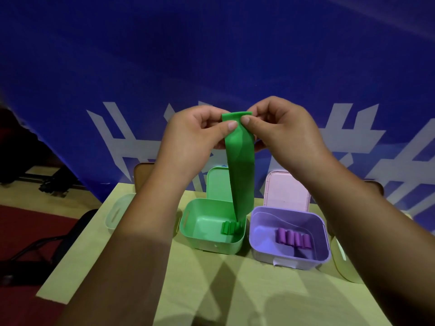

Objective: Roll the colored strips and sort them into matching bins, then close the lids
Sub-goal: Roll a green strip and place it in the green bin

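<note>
Both hands held a green strip (240, 165) up above the bench (211, 290) — the left hand (195, 135) and right hand (282, 130) each pinched its top edge between thumb and fingers. The strip hung straight down, its lower end over the open green bin (207, 241), where green rolls (229, 228) lay. Just beside it stood the open purple bin (289, 252) — purple rolls (294, 238) lay in a row inside. Both lids stood upright.

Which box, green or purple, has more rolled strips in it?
The purple bin, on the right: five purple rolls, against fewer in the green bin.
</note>
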A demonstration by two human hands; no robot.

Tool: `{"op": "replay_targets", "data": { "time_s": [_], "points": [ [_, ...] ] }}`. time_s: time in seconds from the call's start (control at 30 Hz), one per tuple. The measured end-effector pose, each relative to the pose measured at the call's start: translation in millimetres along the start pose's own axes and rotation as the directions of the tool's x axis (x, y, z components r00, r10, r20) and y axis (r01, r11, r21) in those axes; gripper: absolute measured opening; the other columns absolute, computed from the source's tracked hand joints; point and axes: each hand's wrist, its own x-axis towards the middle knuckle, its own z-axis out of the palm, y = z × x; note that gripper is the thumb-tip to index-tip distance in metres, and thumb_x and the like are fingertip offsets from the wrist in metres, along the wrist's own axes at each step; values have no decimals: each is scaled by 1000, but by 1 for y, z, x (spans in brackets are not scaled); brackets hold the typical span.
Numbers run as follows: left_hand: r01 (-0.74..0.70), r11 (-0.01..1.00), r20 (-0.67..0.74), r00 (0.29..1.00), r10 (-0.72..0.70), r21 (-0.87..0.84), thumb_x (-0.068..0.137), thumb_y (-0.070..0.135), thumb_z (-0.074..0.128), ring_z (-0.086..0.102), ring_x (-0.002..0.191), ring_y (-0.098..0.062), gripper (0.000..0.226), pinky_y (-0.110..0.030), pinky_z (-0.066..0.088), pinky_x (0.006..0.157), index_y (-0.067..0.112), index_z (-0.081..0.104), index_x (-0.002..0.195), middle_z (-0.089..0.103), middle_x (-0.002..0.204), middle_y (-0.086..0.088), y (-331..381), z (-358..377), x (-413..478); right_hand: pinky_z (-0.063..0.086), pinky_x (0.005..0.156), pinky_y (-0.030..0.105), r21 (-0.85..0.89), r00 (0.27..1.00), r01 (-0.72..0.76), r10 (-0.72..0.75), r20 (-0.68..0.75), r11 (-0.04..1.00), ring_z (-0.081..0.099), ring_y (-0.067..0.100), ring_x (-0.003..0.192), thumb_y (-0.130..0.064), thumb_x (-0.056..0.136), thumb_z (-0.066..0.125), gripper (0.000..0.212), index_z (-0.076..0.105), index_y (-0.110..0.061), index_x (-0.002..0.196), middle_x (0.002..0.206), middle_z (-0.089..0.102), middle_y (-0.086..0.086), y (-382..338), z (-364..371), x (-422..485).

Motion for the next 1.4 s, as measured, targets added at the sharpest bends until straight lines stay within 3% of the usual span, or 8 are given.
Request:
{"op": "replay_targets", "data": {
  "time_s": [0.27, 0.43, 0.77, 0.93, 1.0, 1.1, 1.27, 1.4],
  "points": [
    [47, 994, -24, 999, -49, -96, 102, 10, 72, 81, 80, -14, 12, -20, 62, 66, 14, 79, 110, 83, 89, -1, 5, 4, -2, 67, 78, 49, 41, 999, -10, 8, 38, 999, 78, 30, 89, -20, 102, 72, 13, 72, -11, 111, 97, 76, 15, -4, -6, -6],
    [38, 989, -44, 998, -44, -142, 103, 10, 71, 81, 79, -17, 15, -22, 61, 65, 7, 78, 116, 83, 90, -7, 7, -2, 0, 64, 89, 57, 84, 982, -123, 109, 151, 989, 76, 40, 96, -22, 104, 69, 17, 73, -7, 111, 100, 78, 19, 3, -3, -10],
    [14, 995, -77, 997, -22, -104, 102, 14, 73, 81, 81, -15, 12, -21, 61, 64, 12, 79, 112, 82, 90, -4, 12, -7, -1, 64, 89, 52, 7, 966, -140, 135, 222, 990, 76, 35, 94, -19, 102, 71, 13, 75, -6, 106, 100, 79, 16, 6, 1, -10],
    [8, 996, -37, 999, -11, -92, 103, 12, 72, 81, 79, -14, 13, -20, 59, 61, 10, 79, 114, 82, 90, -4, 18, -8, -2, 64, 93, 54, 174, 996, -74, 65, 60, 982, 75, 40, 96, -23, 101, 72, 18, 73, -9, 113, 106, 75, 23, -10, -1, -1],
    [2, 997, -16, 1000, -3, -71, 103, 13, 72, 81, 83, -16, 14, -22, 61, 63, 11, 79, 115, 82, 93, -5, 19, -9, -3, 66, 87, 48, 212, 1000, -20, 17, 14, 977, 77, 31, 90, -17, 101, 73, 15, 74, -8, 113, 101, 75, 23, -17, 0, 1],
    [-6, 999, 8, 1000, 6, -54, 102, 14, 73, 81, 88, -20, 13, -28, 65, 67, 11, 78, 114, 82, 96, -6, 19, -11, -3, 66, 79, 40, 168, 999, 45, -40, -32, 985, 77, 24, 83, -13, 100, 73, 9, 76, -8, 107, 93, 78, 18, -20, 2, 3],
    [26, 994, 53, 998, -21, -105, 105, 20, 70, 82, 88, -23, 17, -27, 63, 66, 8, 77, 114, 82, 96, -9, 22, -12, -6, 65, 77, 50, 134, 995, 89, -81, -66, 987, 77, 28, 83, -11, 100, 73, 8, 76, -6, 105, 89, 79, 14, -21, 7, 0],
    [33, 997, 28, 999, -31, -76, 107, 29, 65, 78, 72, -12, 27, -21, 59, 60, 6, 78, 110, 80, 80, -3, 26, -11, -7, 64, 75, 46, 82, 988, 136, -130, -81, 987, 77, 27, 83, -13, 100, 73, 7, 76, -8, 105, 87, 79, 9, -21, 8, -4]
  ]
}}
